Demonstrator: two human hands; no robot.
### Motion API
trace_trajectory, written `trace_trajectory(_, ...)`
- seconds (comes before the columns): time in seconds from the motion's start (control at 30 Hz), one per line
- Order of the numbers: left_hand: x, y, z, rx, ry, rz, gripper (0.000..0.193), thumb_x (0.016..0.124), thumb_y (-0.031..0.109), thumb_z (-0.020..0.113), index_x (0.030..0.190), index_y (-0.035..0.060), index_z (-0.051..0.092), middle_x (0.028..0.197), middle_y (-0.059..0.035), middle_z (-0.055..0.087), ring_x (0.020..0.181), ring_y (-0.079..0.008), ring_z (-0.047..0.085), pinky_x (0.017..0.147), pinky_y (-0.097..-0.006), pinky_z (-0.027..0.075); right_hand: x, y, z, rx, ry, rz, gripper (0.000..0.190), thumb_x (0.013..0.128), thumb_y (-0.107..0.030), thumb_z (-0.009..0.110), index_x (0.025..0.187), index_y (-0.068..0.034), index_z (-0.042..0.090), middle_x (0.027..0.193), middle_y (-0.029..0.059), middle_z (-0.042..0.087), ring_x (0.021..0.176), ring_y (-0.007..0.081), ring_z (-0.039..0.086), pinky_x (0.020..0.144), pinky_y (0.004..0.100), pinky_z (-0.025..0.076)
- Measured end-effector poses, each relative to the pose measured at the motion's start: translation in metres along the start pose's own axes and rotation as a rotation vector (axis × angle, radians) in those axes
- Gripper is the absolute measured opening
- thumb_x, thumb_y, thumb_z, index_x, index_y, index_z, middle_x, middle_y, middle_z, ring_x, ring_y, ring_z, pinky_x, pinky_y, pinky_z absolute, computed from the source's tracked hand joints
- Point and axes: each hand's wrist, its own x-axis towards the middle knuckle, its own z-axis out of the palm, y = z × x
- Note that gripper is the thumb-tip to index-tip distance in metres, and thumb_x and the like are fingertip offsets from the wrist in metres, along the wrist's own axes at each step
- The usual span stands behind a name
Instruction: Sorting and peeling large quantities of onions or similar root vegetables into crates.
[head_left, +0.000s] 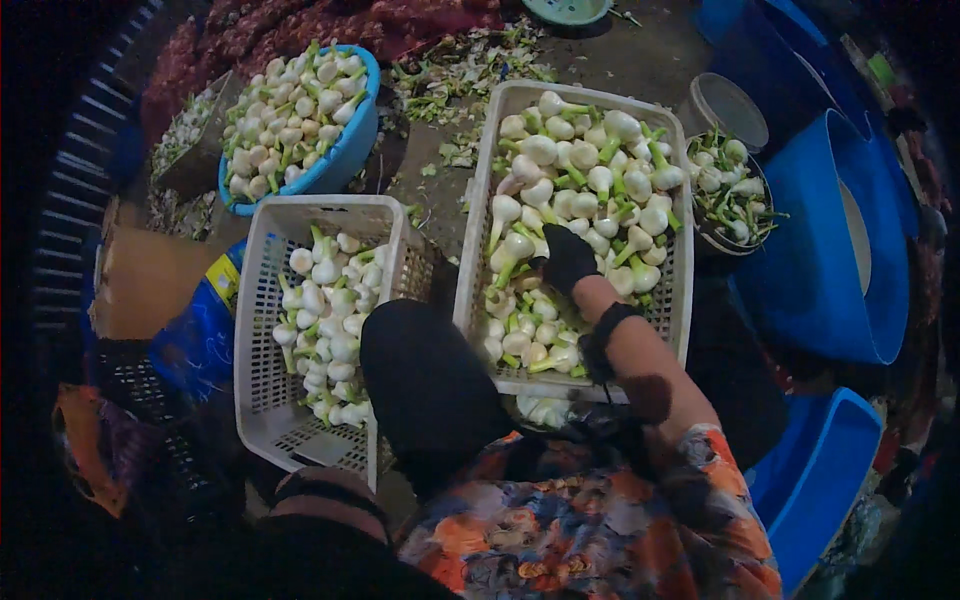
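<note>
My right hand (564, 259), in a black glove, reaches into the large white plastic crate (685, 225) before me. Its fingers are down among garlic bulbs (592, 161) with short green stems; whether they grip a bulb cannot be made out. The bulbs are heaped higher in the far part of this crate than in the near part. My left hand is out of view. To the left, a second white plastic crate (255, 330) holds more trimmed garlic bulbs (330, 315), beside my dark-clothed knee.
A blue basin (360, 127) heaped with garlic stands at the upper left. Peelings and leaf scraps (450, 90) litter the floor beyond the crates. A bucket of garlic (731, 187) stands right of the large crate, near large blue tubs (817, 262). Cardboard (150, 277) lies at the left.
</note>
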Motion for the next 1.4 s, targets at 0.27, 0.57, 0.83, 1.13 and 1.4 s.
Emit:
trace_trajectory(0.27, -0.072, 0.037, 0.007, -0.096, 0.141, 0.225, 0.041, 0.077, 0.011, 0.061, 0.114, 0.0088, 0.045, 0.107, -0.0092, 0.050, 0.095, -0.0209, 0.055, 0.075, -0.0390, 0.048, 0.010, -0.038, 0.006, -0.297, -0.029, 0.293, 0.050, 0.061, -0.031, 0.071, 0.100, -0.007, 0.052, 0.096, 0.0130, 0.054, 0.093, 0.0279, 0.054, 0.077, 0.0384, 0.046)
trace_trajectory(0.57, -0.313, 0.163, 0.088, -1.009, -0.988, -0.269, 0.047, 0.076, 0.010, 0.062, 0.118, 0.0105, 0.041, 0.110, -0.0098, 0.049, 0.095, -0.0217, 0.055, 0.074, -0.0417, 0.050, -0.003, -0.006, 0.024, -0.207, -0.102, 0.322, 0.050, 0.062, -0.049, 0.065, 0.084, -0.005, 0.062, 0.087, 0.0143, 0.061, 0.084, 0.0290, 0.057, 0.075, 0.0375, 0.045)
trace_trajectory(0.83, -0.383, 0.205, 0.166, -1.329, -1.211, -0.776, 0.053, 0.076, 0.010, 0.063, 0.122, 0.0121, 0.037, 0.113, -0.0102, 0.048, 0.096, -0.0225, 0.056, 0.074, -0.0440, 0.051, -0.070, 0.021, -0.013, 0.739, 0.003, 0.122, 0.023, 0.073, -0.019, 0.067, 0.087, -0.002, 0.060, 0.079, 0.0031, 0.060, 0.071, 0.0157, 0.057, 0.066, 0.0286, 0.045)
trace_trajectory(1.13, -0.413, 0.262, 0.126, -1.274, -0.932, 0.083, 0.065, 0.060, 0.008, 0.077, 0.115, 0.0040, 0.043, 0.105, -0.0071, 0.052, 0.095, -0.0166, 0.054, 0.079, -0.0298, 0.047, -0.131, -0.051, -0.119, 1.239, -0.002, 0.505, 0.026, 0.082, -0.026, 0.058, 0.092, -0.003, 0.060, 0.081, 0.0019, 0.059, 0.072, 0.0112, 0.055, 0.063, 0.0266, 0.044)
trace_trajectory(1.4, -0.412, 0.260, 0.119, -0.991, -0.698, 0.500, 0.062, 0.056, 0.018, 0.081, 0.106, 0.0038, 0.048, 0.100, -0.0109, 0.052, 0.089, -0.0203, 0.054, 0.072, -0.0312, 0.046, -0.151, -0.060, -0.104, 1.224, 0.180, 0.437, 0.026, 0.083, -0.028, 0.058, 0.090, -0.003, 0.061, 0.077, 0.0008, 0.059, 0.070, 0.0089, 0.054, 0.058, 0.0255, 0.042)
